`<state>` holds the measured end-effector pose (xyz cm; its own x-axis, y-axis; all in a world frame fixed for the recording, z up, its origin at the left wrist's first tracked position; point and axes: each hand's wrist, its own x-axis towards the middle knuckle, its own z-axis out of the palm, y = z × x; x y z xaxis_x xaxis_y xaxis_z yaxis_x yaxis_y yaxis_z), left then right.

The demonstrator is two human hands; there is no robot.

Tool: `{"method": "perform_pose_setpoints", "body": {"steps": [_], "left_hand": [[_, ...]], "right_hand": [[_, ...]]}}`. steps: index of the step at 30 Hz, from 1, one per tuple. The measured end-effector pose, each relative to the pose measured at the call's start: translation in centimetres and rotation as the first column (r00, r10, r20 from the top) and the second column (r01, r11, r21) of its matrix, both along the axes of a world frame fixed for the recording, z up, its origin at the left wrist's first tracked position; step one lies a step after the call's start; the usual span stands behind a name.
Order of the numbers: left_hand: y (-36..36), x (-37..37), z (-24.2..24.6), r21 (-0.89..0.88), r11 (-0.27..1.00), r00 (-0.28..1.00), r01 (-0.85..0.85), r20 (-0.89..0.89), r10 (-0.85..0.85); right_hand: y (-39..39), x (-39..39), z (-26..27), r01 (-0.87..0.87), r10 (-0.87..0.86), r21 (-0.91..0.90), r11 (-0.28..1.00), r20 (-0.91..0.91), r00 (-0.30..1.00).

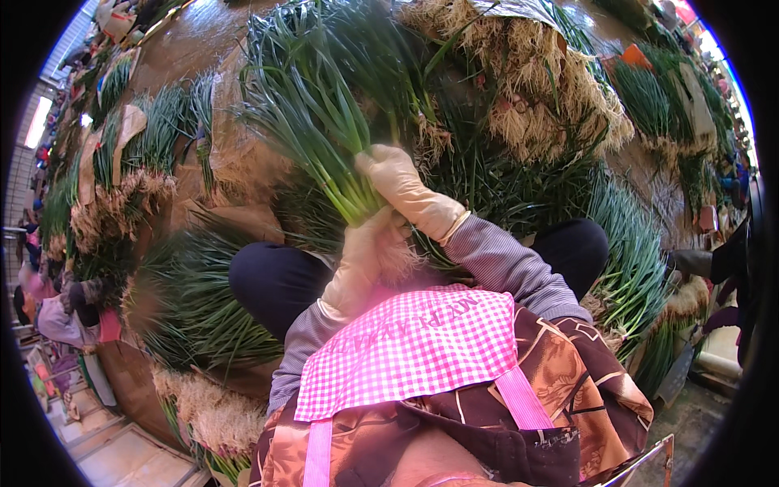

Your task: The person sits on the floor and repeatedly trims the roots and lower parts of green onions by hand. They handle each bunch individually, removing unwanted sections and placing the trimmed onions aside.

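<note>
A bunch of green onions [331, 173] is held up between my two gloved hands, its leaves fanning toward the top left. My left hand [359, 255], in a pale glove, grips the lower stalks just above the roots. Pale stringy roots [395, 259] hang out below that grip, close to the apron. Higher up on the same stalks, my right hand [405, 185] closes around them in a matching glove. The two hands touch or nearly touch at the stalks. Some fingers of both are hidden behind the bunch.
Loose green leaves [517, 192] lie between my knees. A large root-covered heap [535, 91] stands at the upper right. More green onions lie at my left [207, 298] and right [630, 249]. Other people [67, 310] sit at the left edge; a dark boot [694, 263] shows at right.
</note>
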<state>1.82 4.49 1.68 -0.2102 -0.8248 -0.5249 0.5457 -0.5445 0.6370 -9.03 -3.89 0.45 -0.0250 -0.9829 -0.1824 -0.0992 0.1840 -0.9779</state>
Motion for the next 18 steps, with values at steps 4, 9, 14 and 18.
{"method": "perform_pose_setpoints", "body": {"steps": [4,9,14,18], "left_hand": [[0.7,-0.3,0.4,0.025,1.0,0.997,-0.011,-0.07,0.012],[0.9,0.0,1.5,0.008,0.998,0.998,0.059,-0.031,-0.059],[1.2,1.2,1.7,-0.1,0.985,0.982,0.144,-0.106,-0.154],[1.0,2.2,1.5,-0.091,0.988,0.987,0.126,-0.086,-0.134]], "right_hand": [[0.7,0.5,-1.3,0.205,-0.203,-0.059,0.977,0.03,0.979],[-0.2,0.1,-1.5,0.068,-0.34,0.55,0.832,0.409,0.847],[-1.0,-3.0,-1.7,0.0,-0.423,0.529,0.849,0.681,0.598],[2.9,-7.0,0.0,-0.298,0.324,0.145,0.943,-0.208,0.923]]}}
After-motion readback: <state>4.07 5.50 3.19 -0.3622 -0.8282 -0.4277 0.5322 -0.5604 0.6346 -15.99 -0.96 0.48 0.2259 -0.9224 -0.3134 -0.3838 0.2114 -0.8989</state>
